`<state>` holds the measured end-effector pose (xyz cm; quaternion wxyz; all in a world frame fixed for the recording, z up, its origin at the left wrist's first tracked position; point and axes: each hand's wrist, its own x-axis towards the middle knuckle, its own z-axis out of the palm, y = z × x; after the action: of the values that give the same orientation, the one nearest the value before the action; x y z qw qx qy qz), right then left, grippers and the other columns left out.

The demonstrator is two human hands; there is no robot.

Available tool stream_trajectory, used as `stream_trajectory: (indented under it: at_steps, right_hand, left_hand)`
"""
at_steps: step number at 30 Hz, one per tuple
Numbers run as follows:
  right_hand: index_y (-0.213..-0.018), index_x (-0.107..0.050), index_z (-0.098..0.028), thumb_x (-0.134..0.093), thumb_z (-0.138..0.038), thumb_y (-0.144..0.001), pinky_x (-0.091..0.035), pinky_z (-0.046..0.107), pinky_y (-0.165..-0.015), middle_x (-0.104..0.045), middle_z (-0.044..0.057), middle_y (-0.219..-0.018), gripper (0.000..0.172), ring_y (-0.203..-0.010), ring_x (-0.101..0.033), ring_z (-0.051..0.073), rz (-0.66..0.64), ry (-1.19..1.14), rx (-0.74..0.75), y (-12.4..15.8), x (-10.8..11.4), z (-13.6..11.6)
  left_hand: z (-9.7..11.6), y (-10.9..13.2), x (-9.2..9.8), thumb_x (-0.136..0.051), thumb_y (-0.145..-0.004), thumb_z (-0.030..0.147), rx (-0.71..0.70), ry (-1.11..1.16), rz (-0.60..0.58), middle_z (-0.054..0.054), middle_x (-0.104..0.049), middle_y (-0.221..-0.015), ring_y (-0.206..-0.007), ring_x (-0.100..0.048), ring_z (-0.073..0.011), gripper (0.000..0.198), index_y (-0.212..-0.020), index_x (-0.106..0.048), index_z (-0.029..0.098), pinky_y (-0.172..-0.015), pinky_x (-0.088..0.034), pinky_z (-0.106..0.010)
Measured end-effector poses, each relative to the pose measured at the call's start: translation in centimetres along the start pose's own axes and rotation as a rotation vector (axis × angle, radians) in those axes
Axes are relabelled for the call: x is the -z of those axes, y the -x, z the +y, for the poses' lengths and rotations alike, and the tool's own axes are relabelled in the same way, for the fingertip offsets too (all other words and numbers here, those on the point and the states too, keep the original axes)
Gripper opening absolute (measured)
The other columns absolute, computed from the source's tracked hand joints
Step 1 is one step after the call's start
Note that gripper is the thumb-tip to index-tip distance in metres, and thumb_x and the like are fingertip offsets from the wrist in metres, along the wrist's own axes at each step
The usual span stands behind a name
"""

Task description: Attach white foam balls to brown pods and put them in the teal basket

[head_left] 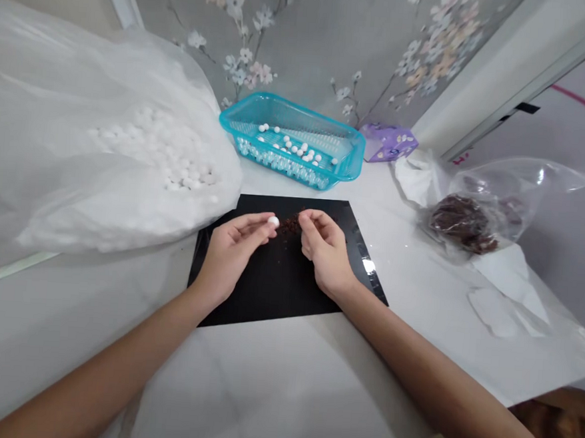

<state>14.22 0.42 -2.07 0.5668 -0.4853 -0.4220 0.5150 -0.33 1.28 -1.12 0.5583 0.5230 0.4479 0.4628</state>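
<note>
Between the thumb and fingers of my left hand (233, 251) is a small white ball (273, 222), held above a black mat (268, 284). My right hand (324, 248) is closed in a pinch just to the right of the ball. Whatever its fingertips hold is too small to make out. A little heap of brown shreds (288, 224) lies on the mat between the two hands, touching or very near the right fingertips. The hands are apart from each other.
A large clear bag of white balls (190, 172) bulges at the left. Behind the mat stands a blue plastic basket (343, 166) with several white balls in it. To the right are a purple packet (390, 144), a bag of brown material (460, 221) and white paper (511, 278).
</note>
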Motion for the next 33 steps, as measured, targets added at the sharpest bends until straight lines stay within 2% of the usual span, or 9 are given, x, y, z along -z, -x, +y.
stream_trajectory:
  at_steps: [2,6,20,33]
  right_hand:
    - [-0.081,-0.052,-0.019,-0.062,-0.040,-0.076,-0.014,0.021,-0.039,-0.031,-0.009,-0.055,0.024,-0.041,-0.021,0.002,-0.061,-0.074,-0.028,-0.01,0.05,-0.46]
    - [-0.077,-0.055,-0.017,-0.064,-0.035,-0.074,-0.013,0.021,-0.040,-0.030,-0.010,-0.050,0.021,-0.040,-0.021,0.002,-0.225,-0.136,-0.094,-0.10,0.38,-1.01]
    - [-0.079,-0.056,-0.018,-0.061,-0.034,-0.078,-0.012,0.021,-0.040,-0.031,-0.008,-0.055,0.017,-0.043,-0.021,0.002,-0.263,-0.082,-0.059,0.01,0.65,-0.73]
    - [-0.079,-0.056,-0.017,-0.062,-0.038,-0.077,-0.013,0.021,-0.040,-0.030,-0.008,-0.054,0.021,-0.043,-0.021,0.003,-0.304,-0.056,-0.049,0.02,0.84,-1.05]
  left_hand:
    - [0.02,-0.22,0.09,-0.067,-0.072,0.034,0.038,0.077,0.029,-0.004,-0.072,-0.091,-0.085,-0.064,-0.0160,0.029,-0.096,-0.068,0.019,-0.082,-0.049,-0.028]
    - [0.15,-0.15,-0.03,-0.069,-0.070,0.033,0.054,0.088,0.008,-0.004,-0.072,-0.092,-0.085,-0.065,-0.0157,0.028,-0.094,-0.069,0.019,-0.085,-0.048,-0.028]
    - [0.25,-0.13,-0.04,-0.074,-0.065,0.030,0.053,0.114,0.002,-0.004,-0.072,-0.097,-0.095,-0.063,-0.0187,0.025,-0.087,-0.069,0.019,-0.090,-0.047,-0.031]
    - [0.36,-0.08,0.13,-0.075,-0.063,0.027,0.076,0.153,-0.040,-0.002,-0.073,-0.091,-0.092,-0.064,-0.0179,0.021,-0.083,-0.072,0.021,-0.089,-0.047,-0.031]
